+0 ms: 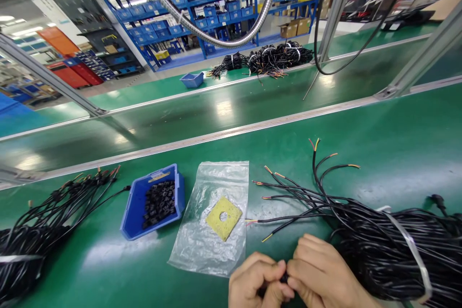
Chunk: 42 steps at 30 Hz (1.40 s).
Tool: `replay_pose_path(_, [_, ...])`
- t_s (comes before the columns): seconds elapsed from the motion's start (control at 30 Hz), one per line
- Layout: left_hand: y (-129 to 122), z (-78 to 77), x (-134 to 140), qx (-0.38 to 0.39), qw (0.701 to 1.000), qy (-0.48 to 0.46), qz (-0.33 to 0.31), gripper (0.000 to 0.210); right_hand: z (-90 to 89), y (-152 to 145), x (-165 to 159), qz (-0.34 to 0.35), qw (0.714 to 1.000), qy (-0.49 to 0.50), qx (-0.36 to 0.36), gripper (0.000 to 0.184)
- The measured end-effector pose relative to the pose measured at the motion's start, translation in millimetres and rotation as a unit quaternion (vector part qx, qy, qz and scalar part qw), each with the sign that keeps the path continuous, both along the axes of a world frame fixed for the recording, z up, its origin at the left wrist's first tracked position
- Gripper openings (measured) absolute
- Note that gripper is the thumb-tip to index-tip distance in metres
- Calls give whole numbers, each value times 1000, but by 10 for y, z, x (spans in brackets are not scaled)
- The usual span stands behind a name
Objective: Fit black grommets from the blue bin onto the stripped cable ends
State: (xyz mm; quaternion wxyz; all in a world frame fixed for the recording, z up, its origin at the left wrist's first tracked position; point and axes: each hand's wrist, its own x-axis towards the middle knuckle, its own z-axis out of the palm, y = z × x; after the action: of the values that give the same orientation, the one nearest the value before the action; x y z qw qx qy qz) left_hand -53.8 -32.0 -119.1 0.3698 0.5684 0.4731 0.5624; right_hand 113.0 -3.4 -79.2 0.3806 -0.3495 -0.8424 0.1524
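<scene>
My left hand (254,281) and my right hand (321,269) meet at the bottom of the view, fingertips pinched together. Between them shows a small black part (284,277), mostly covered by the fingers, so its exact kind is hidden. Right beside my right hand lies a thick bundle of black cables (378,245), tied with a white band (411,245); its stripped ends with red, yellow and orange wires fan out to the left. Just beyond my left hand, a clear plastic bag (197,245) lies flat with a yellow square sponge (216,224) that has a round hole.
Left of the bag stands a blue bin (135,216) holding many small black parts (160,202). Another tied cable bundle (32,236) lies far left. A metal rail (231,132) crosses behind; a flexible metal conduit (216,41) hangs overhead, and more cables (277,60) lie across the far bench.
</scene>
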Motion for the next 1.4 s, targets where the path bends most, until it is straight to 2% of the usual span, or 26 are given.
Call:
replay_pose_path(0.17, [-53, -68, 1, -123, 982, -138, -28, 27, -21, -17, 20, -24, 1000, 0, 5, 25])
replay_pose_path(0.27, [-61, -45, 18, -145, 974, -171, -19, 27, -13, -4, 38, -29, 999, 16, -12, 19])
replay_pose_path(0.53, [-29, 1, -12, -84, 993, -74, -44, 27, 44, -13, 39, 11, 999, 17, -47, 22])
replay_pose_path(0.7, [30, 176, -35, -25, 998, 7, -58, 11, 3, -9, 25, 17, 999, 25, -36, 22])
replay_pose_path(0.77, [46, 275, -42, -36, 996, 34, -79, 12, -2, -4, 21, 20, 999, 25, -33, 23])
replay_pose_path(0.83, [50, 348, -50, -78, 992, 35, -94, 12, 1, -1, 23, 18, 999, 17, -31, 22])
replay_pose_path(0.93, [36, 376, -63, -162, 982, -21, -92, 4, 16, -1, 46, -5, 999, -4, -34, 17])
replay_pose_path(1.0, [21, 363, -72, -191, 976, -53, -94, 1, 34, -6, 67, -22, 999, -12, -46, 16])
replay_pose_path(1.1, [5, 346, -83, -185, 977, -51, -95, 1, 58, -10, 88, -27, 997, -4, -66, 18])
replay_pose_path(1.4, [35, 353, -90, -101, 988, 35, -113, 3, 31, 3, 89, 12, 997, 1, -82, 19])
